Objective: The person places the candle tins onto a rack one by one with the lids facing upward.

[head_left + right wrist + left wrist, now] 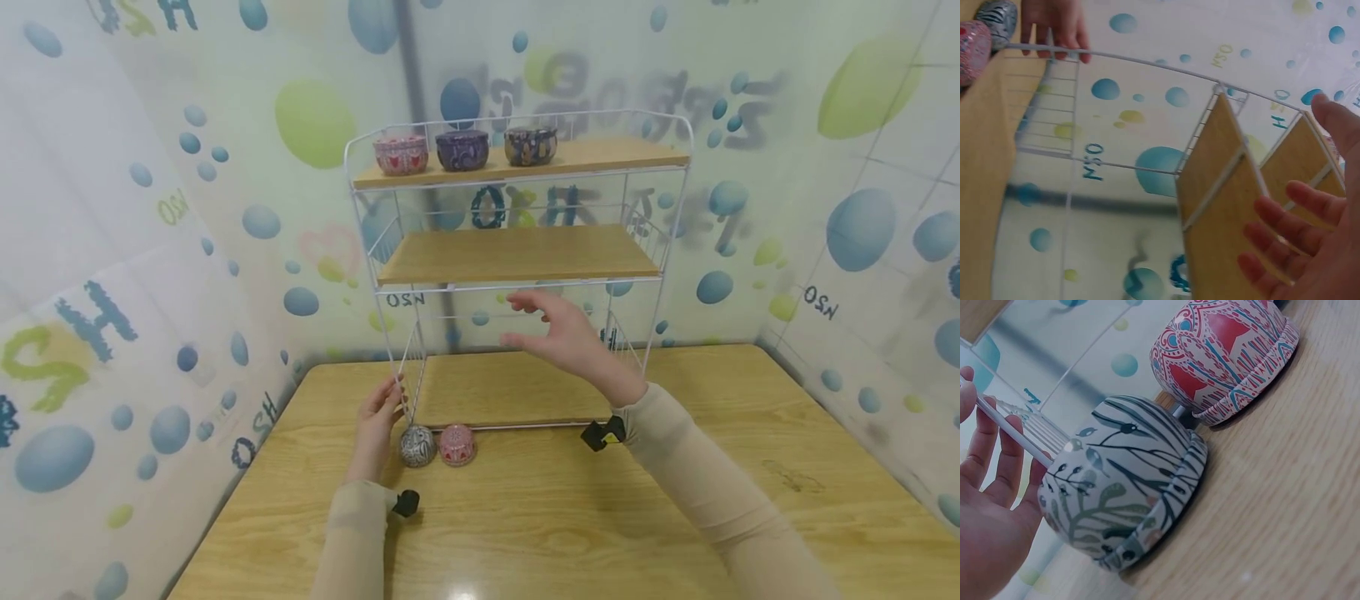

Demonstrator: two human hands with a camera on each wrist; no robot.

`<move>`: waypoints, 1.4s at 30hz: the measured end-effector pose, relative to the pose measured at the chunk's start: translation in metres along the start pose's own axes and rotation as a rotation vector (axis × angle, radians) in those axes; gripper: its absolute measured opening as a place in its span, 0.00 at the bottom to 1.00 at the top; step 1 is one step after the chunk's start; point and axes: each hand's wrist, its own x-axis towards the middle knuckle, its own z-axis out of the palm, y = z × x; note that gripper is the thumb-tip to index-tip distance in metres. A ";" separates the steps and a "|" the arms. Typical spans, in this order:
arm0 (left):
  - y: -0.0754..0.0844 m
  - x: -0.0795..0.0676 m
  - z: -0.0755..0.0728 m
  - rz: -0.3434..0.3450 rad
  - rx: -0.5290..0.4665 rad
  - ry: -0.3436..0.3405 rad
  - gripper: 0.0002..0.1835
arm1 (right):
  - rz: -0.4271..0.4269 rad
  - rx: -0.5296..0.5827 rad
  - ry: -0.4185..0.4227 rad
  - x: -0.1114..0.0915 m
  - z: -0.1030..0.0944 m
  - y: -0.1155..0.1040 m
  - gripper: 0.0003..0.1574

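A white wire rack with wooden shelves stands on the table. My left hand holds its front left post low down, thumb on one side and fingers on the other. Beside that hand, a grey-white leaf-patterned tin and a pink-and-red patterned tin sit on the table at the rack's front edge. In the head view my right hand is raised before the gap under the middle shelf. Its fingers are spread apart from the thumb, with nothing between them.
On the top shelf stand a pink tin, a purple tin and a dark patterned tin in a row. The wooden table stretches out in front and to both sides. Patterned sheets hang behind and at the sides.
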 end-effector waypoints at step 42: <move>0.002 -0.001 0.000 0.008 0.011 -0.004 0.22 | 0.075 0.295 -0.474 -0.035 0.151 0.073 0.52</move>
